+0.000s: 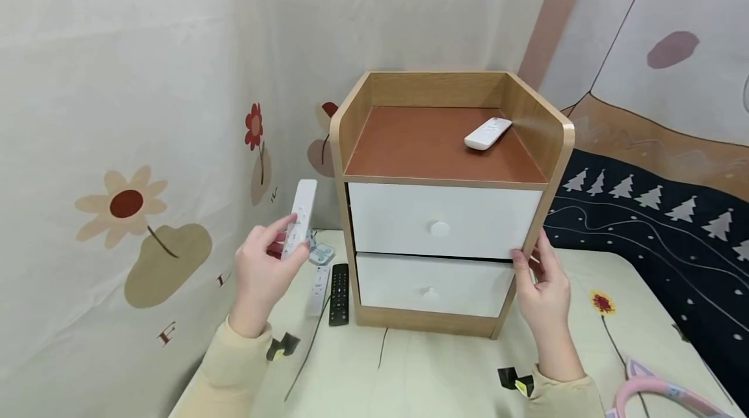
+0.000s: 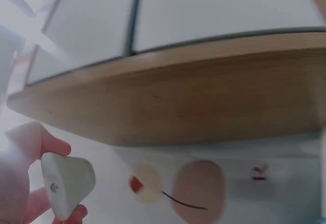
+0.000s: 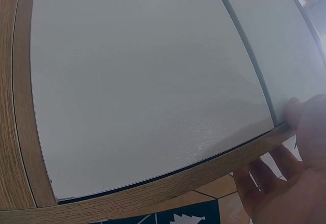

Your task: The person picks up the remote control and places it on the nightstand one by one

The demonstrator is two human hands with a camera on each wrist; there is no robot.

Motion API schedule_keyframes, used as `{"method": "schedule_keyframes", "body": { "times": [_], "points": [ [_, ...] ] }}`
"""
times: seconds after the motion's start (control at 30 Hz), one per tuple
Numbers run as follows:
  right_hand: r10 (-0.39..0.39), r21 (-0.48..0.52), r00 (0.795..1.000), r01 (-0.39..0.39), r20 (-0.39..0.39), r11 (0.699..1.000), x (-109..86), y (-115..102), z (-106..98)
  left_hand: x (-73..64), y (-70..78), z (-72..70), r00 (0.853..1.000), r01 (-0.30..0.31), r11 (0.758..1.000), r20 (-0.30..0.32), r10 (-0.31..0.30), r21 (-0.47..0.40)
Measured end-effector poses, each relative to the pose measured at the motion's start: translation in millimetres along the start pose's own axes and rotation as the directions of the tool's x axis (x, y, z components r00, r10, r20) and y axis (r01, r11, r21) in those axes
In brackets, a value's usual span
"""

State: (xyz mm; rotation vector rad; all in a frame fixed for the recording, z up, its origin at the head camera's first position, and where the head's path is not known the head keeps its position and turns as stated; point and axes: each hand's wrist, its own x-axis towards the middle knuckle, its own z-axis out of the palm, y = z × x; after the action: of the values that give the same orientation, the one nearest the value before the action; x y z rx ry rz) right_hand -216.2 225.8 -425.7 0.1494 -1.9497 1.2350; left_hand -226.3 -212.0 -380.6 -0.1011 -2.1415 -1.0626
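Observation:
My left hand (image 1: pixel 263 268) holds a white remote control (image 1: pixel 302 207) upright between thumb and fingers, left of a small wooden drawer cabinet (image 1: pixel 456 326). In the left wrist view, the end of that remote (image 2: pixel 66 186) points at the camera beside the cabinet's side panel (image 2: pixel 193 102). My right hand (image 1: pixel 544 288) grips the cabinet's right edge, thumb on the front and fingers round the side, level with the gap between the upper drawer (image 1: pixel 398 216) and lower drawer (image 1: pixel 392 285). Both drawers are closed. Another white remote (image 1: pixel 488 133) lies on the cabinet's brown top.
Left of the cabinet, a black remote (image 1: pixel 339 294) and a white remote (image 1: pixel 318 289) lie on the pale tabletop (image 1: pixel 433 372), with a light-blue item (image 1: pixel 321 253) behind them. A pink headband (image 1: pixel 649 385) is at the front right. Printed curtains (image 1: pixel 175 80) stand close behind and left.

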Motion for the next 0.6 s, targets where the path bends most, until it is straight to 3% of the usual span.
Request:
{"method": "schedule_keyframes", "body": {
  "times": [0.17,0.33,0.43,0.6],
  "points": [
    [-0.006,0.0,1.0,0.006,0.012,1.0,-1.3,1,1,16.9,22.2,-4.2,0.993,-0.079,0.995,-0.093,0.073,-0.058],
    [-0.009,-0.003,1.0,0.009,0.011,1.0,-0.9,1,0,33.1,45.7,-4.0,0.971,-0.165,0.973,-0.201,0.131,-0.163],
    [-0.004,0.0,1.0,0.004,0.016,1.0,-1.2,0,0,42.5,65.5,-2.9,0.946,-0.259,0.94,-0.257,0.199,-0.223],
    [-0.003,0.008,1.0,0.003,0.008,1.0,-0.7,0,0,60.1,102.8,7.0,0.876,-0.445,0.861,-0.318,0.362,-0.247]
  ]
}}
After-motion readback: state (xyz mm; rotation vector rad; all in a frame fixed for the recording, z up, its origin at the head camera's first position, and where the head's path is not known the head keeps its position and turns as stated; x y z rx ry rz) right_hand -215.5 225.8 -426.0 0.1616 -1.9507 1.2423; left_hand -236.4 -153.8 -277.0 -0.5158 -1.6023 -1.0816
